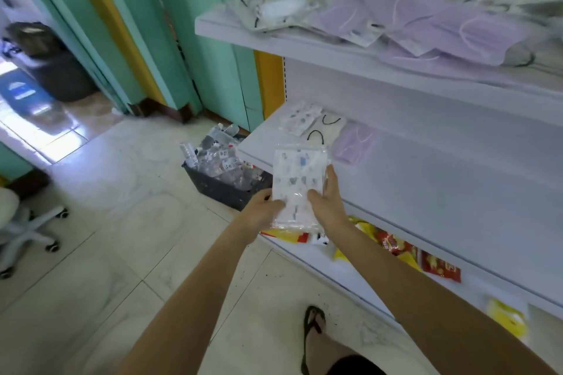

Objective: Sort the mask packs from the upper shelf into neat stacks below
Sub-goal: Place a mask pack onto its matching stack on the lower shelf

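Upper shelf (274, 36), top right of frame: we list a loose heap of lilac mask packs (441, 27) and white ones. Lower shelf (426, 179), centre: three small stacks begun. Black crate (219, 189), centre left: clear wrapped items, unidentified. Printed mask pack (297, 179), centre: held at its long edges by our left hand (263, 205) and right hand (329, 201); we judge it light, floppy and slick.

Pale tiled floor (106, 253), teal walls (170, 24), a white swivel chair (18, 222) left, daylight through the doorway (36, 85).
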Demonstrator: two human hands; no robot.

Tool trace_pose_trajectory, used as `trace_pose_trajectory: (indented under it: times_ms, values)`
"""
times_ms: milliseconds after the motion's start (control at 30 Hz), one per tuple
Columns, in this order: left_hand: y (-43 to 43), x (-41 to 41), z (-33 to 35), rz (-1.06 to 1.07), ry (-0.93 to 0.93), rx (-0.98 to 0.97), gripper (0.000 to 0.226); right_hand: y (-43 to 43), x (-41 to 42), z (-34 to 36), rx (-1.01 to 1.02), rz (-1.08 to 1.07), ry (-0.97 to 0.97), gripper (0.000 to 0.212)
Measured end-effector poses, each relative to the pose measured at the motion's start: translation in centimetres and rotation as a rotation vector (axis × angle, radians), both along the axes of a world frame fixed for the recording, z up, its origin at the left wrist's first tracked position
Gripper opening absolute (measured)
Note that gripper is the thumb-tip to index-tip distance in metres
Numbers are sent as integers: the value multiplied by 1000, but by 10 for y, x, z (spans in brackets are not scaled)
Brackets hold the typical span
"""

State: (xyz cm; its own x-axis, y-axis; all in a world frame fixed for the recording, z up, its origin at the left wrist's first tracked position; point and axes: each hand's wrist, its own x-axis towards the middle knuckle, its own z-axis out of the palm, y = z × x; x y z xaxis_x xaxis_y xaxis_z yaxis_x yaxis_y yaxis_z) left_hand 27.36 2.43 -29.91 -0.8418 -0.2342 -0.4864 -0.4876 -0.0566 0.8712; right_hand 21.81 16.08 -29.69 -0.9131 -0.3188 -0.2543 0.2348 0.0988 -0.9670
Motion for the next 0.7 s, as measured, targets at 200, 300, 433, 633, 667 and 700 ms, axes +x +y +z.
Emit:
trace_pose_trajectory:
  times_ms: [200, 300, 433, 633, 667, 700]
  values:
    - [-43, -69, -15, 80, 39, -4, 37, -42, -63, -21, -30, -30, -62, 77]
    - [-69, -103, -15, 165, 37, -24, 39, -63, -87, -29, -4, 9, -107, 77]
    - [-102, -164, -21, 131, -1, -140, 42, -75, -122, -47, 62, 10, -206, 70]
    - [-135, -263, -51, -42, -60, -273, 37, -74, -180, -84, 258, -67, -276, 52]
    - [-140, -282, -59, -68, -41, -291, 35, -80, -194, -91, 266, -99, -235, 52]
    - [-144, -298, -64, -93, -22, -302, 32, -86, -207, -96, 261, -124, -191, 52]
